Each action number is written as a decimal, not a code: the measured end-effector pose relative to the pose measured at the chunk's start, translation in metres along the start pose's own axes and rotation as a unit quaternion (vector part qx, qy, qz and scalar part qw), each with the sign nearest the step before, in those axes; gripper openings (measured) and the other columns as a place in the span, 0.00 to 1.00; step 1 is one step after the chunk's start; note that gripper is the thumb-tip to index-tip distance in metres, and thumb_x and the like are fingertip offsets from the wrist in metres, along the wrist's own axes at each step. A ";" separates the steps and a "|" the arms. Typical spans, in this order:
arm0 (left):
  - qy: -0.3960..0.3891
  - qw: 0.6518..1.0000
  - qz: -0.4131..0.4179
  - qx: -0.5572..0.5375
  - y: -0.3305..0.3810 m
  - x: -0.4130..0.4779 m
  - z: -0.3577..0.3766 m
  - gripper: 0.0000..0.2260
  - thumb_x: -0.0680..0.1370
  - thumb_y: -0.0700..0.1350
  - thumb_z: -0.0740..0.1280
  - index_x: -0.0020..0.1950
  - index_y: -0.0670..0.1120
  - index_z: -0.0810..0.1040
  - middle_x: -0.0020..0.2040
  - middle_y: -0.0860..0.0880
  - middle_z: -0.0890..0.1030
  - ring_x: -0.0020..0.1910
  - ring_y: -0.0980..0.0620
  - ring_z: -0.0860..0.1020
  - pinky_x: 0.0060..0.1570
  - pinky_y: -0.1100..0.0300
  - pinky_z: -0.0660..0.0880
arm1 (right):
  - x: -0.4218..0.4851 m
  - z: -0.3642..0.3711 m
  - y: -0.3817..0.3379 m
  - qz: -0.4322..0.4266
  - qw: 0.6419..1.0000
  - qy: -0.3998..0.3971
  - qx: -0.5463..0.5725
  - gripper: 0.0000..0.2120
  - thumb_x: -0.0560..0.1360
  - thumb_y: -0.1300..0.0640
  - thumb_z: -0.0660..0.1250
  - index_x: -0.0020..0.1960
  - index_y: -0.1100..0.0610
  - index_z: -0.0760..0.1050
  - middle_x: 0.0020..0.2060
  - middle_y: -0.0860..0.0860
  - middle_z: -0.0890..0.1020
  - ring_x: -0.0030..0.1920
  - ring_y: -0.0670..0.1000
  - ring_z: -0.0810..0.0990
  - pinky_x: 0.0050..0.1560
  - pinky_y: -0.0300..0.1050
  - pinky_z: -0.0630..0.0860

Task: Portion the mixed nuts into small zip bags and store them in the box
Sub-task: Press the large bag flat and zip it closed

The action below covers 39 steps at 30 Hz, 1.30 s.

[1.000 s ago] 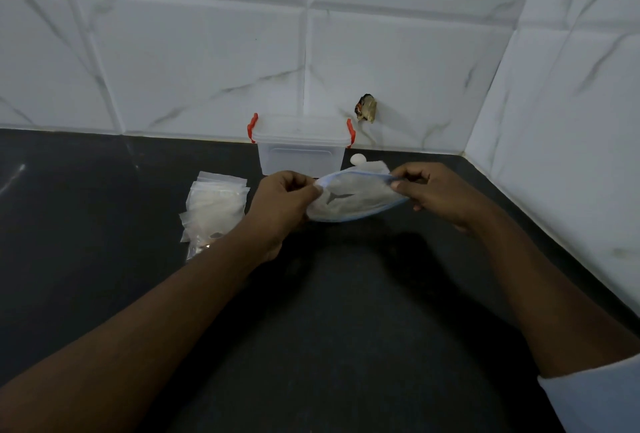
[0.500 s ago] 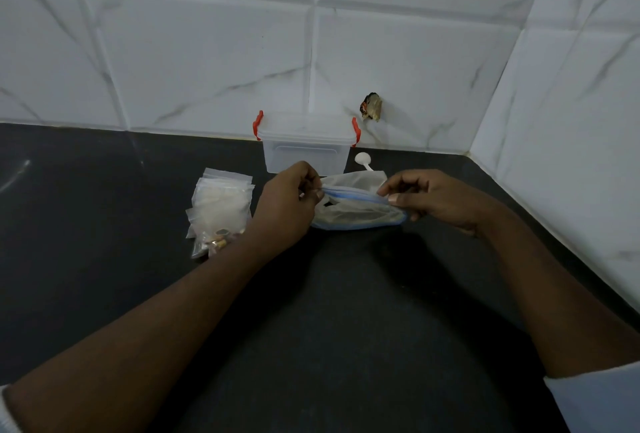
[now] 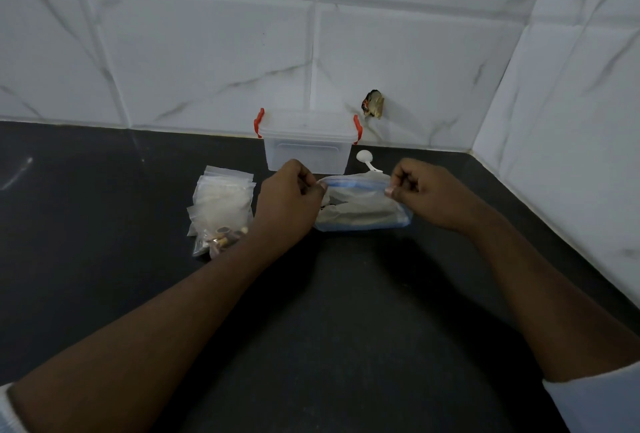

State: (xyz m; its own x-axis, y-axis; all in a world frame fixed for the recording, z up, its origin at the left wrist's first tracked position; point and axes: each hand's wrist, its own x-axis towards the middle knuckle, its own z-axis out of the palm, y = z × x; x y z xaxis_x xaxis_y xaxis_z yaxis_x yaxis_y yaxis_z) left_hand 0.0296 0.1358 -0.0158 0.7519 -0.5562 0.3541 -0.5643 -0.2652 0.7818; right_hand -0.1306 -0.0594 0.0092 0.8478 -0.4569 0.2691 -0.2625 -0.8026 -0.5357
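So the blue-zip bag (image 3: 363, 211) has dropped from mid-air onto the worktop (image 3: 346, 328), just in front of the box (image 3: 306, 141) at the back edge, with left hand (image 3: 287, 204) and right hand (image 3: 422, 193) each pinching an end of its zip strip, so I'd guess opening it comes next.

Dim, soft picture (edges bowed), shadows perhaps from overhead.

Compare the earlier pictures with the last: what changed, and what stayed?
The left hand and right hand brought the big zip bag down from the air to the counter, each still pinching one end of its zip strip. The closed box and the pile of small bags stayed put.
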 end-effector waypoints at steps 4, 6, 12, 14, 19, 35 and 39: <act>-0.070 0.989 -0.076 -0.103 0.003 0.000 -0.001 0.06 0.79 0.49 0.71 0.50 0.48 0.80 0.46 0.51 0.84 0.45 0.55 0.82 0.45 0.58 0.82 | 0.003 0.016 -0.014 0.034 0.990 0.133 -0.026 0.06 0.81 0.52 0.68 0.48 0.53 0.75 0.36 0.49 0.81 0.35 0.49 0.79 0.35 0.43 0.73; -0.129 0.948 -0.166 -0.238 0.007 -0.001 -0.003 0.06 0.80 0.47 0.69 0.53 0.45 0.82 0.51 0.48 0.85 0.49 0.50 0.84 0.48 0.52 0.84 | 0.003 0.019 -0.017 0.060 0.987 0.151 -0.006 0.07 0.81 0.51 0.69 0.48 0.54 0.76 0.36 0.50 0.81 0.34 0.50 0.81 0.32 0.44 0.77; -0.199 0.862 -0.222 -0.410 0.005 0.006 -0.007 0.12 0.79 0.36 0.66 0.62 0.42 0.82 0.56 0.44 0.86 0.55 0.45 0.85 0.56 0.47 0.82 | 0.004 0.009 -0.012 0.137 0.922 0.080 0.354 0.08 0.83 0.60 0.65 0.57 0.61 0.82 0.41 0.58 0.85 0.37 0.55 0.82 0.37 0.49 0.81; -0.205 0.851 -0.209 -0.435 0.006 0.004 -0.006 0.14 0.78 0.34 0.68 0.63 0.42 0.81 0.57 0.44 0.86 0.56 0.44 0.85 0.56 0.46 0.82 | 0.004 0.004 -0.007 0.124 0.887 0.034 0.444 0.11 0.80 0.66 0.66 0.61 0.63 0.80 0.48 0.60 0.86 0.44 0.55 0.83 0.47 0.53 0.83; -0.163 0.853 -0.198 -0.455 0.008 0.001 -0.007 0.18 0.76 0.30 0.70 0.63 0.43 0.79 0.56 0.45 0.86 0.54 0.45 0.86 0.50 0.48 0.83 | 0.003 0.005 -0.001 0.122 0.872 -0.008 0.474 0.17 0.77 0.70 0.69 0.65 0.63 0.78 0.56 0.62 0.84 0.47 0.55 0.82 0.49 0.52 0.84; -0.041 0.996 -0.042 -0.068 0.000 -0.001 -0.003 0.11 0.78 0.39 0.71 0.57 0.52 0.76 0.53 0.55 0.80 0.51 0.57 0.80 0.50 0.61 0.80 | 0.002 0.006 -0.008 0.037 0.993 0.113 0.019 0.07 0.79 0.60 0.67 0.56 0.54 0.79 0.48 0.48 0.81 0.45 0.44 0.79 0.40 0.36 0.72; -0.047 0.995 -0.030 -0.084 -0.002 0.001 -0.001 0.09 0.80 0.44 0.70 0.59 0.50 0.78 0.53 0.55 0.81 0.50 0.58 0.80 0.47 0.64 0.79 | 0.003 0.001 -0.004 0.042 0.988 0.082 0.128 0.07 0.79 0.62 0.68 0.54 0.53 0.80 0.46 0.51 0.85 0.45 0.53 0.83 0.44 0.49 0.80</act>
State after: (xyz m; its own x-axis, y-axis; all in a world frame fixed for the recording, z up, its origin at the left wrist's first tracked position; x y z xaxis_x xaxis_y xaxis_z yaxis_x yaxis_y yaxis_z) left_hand 0.0319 0.1365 -0.0162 0.7429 -0.6165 0.2607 -0.4480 -0.1686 0.8780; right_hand -0.1267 -0.0573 0.0110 0.7364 -0.5902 0.3308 -0.1857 -0.6465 -0.7400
